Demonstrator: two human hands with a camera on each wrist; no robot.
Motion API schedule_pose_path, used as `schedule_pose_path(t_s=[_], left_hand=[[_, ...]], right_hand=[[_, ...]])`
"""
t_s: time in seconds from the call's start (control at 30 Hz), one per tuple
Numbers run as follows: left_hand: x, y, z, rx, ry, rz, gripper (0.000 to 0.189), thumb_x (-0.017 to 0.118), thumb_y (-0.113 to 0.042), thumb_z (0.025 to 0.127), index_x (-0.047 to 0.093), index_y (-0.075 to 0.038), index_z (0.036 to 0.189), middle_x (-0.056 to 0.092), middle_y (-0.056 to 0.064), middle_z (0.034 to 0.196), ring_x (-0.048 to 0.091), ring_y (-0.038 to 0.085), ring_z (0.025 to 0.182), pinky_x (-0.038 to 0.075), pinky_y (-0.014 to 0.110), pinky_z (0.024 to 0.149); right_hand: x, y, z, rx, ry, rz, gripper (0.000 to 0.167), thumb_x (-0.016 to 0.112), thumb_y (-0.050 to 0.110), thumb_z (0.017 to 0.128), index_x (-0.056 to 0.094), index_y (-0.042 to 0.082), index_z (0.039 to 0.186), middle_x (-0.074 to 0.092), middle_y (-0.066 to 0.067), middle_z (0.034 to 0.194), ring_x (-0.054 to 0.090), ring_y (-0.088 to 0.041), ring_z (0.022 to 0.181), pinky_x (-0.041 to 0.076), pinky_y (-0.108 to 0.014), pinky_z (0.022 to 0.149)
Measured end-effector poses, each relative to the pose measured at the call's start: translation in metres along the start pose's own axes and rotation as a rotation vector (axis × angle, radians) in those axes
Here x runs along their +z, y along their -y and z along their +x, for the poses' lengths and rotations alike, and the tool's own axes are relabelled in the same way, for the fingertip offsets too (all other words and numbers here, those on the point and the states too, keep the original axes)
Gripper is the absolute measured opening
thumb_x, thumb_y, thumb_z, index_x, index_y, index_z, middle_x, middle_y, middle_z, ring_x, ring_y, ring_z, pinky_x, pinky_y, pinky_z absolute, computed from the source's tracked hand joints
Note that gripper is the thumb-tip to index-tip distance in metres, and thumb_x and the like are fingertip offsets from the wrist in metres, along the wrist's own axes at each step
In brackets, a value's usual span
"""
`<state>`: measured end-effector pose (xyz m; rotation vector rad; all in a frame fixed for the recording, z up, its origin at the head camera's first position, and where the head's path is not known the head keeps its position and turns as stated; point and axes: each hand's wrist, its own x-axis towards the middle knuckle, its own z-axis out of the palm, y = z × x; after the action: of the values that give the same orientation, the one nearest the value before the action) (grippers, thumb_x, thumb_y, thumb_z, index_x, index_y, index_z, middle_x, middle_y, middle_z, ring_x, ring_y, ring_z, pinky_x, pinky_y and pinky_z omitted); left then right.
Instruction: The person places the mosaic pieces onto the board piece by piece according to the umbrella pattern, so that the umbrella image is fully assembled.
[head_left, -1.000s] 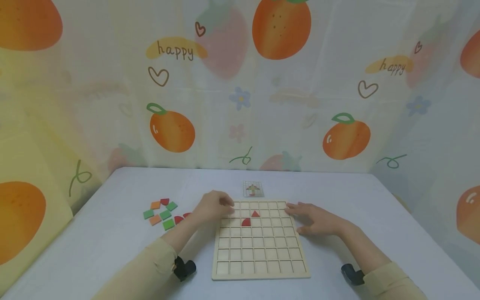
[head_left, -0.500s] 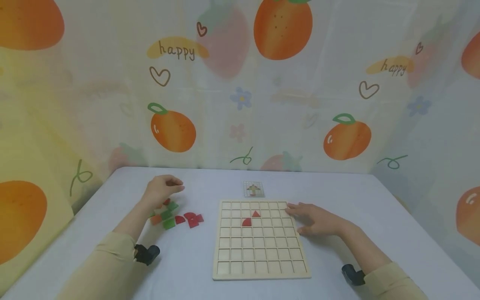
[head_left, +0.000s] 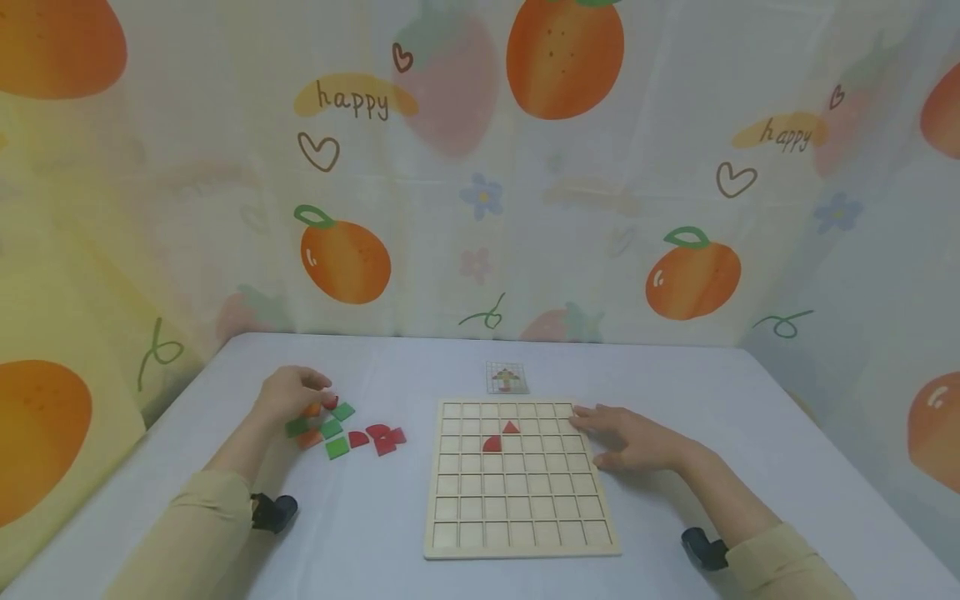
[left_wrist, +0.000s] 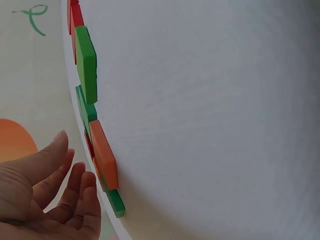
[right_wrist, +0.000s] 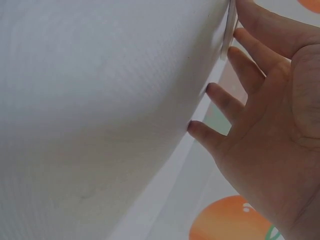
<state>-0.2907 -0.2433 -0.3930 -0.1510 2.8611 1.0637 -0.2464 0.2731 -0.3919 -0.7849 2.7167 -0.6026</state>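
Lower left, the left hand (head_left: 291, 395), fingers slightly parted, is hovering by tiles (head_left: 331, 429) whose crowding could be inviting knocks; the right hand (head_left: 636, 437) is resting spread.

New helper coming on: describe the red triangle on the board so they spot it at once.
On the white table, find the square wooden board, its far right side touched by the right hand. The red triangle sits in the second row from the far edge. Straight sides set it apart from the round-edged red quarter circle, one row nearer and one column left.
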Motion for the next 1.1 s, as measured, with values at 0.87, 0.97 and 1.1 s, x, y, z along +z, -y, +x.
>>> schedule_pose_path(t_s=[0.87, 0.97, 1.1], left_hand=[[0.008, 0.000, -0.001, 0.063, -0.002, 0.097, 0.029, 0.067, -0.010, 0.089, 0.068, 0.006, 0.113, 0.065, 0.027, 0.115, 0.057, 0.033, 0.095, 0.056, 0.035, 0.076], [0.009, 0.000, 0.001, 0.062, -0.009, 0.110, 0.027, 0.068, -0.009, 0.088, 0.068, 0.006, 0.111, 0.065, 0.027, 0.113, 0.057, 0.033, 0.093, 0.055, 0.035, 0.075], [0.011, 0.000, 0.002, 0.060, -0.018, 0.112, 0.025, 0.069, -0.009, 0.087, 0.068, 0.006, 0.108, 0.066, 0.026, 0.110, 0.058, 0.031, 0.090, 0.055, 0.034, 0.073]], right_hand=[[0.001, -0.002, 0.000, -0.011, -0.001, 0.026, 0.066, 0.071, 0.036, 0.086, 0.050, 0.014, 0.145, 0.039, -0.011, 0.159, 0.025, -0.050, 0.148, 0.020, -0.069, 0.116], [0.001, -0.002, 0.000, -0.004, -0.002, 0.024, 0.066, 0.071, 0.034, 0.086, 0.049, 0.014, 0.145, 0.038, -0.011, 0.159, 0.025, -0.050, 0.148, 0.020, -0.069, 0.116], [0.001, -0.002, 0.000, 0.008, -0.001, 0.025, 0.065, 0.071, 0.030, 0.087, 0.049, 0.014, 0.146, 0.038, -0.011, 0.159, 0.024, -0.049, 0.148, 0.020, -0.069, 0.116]])
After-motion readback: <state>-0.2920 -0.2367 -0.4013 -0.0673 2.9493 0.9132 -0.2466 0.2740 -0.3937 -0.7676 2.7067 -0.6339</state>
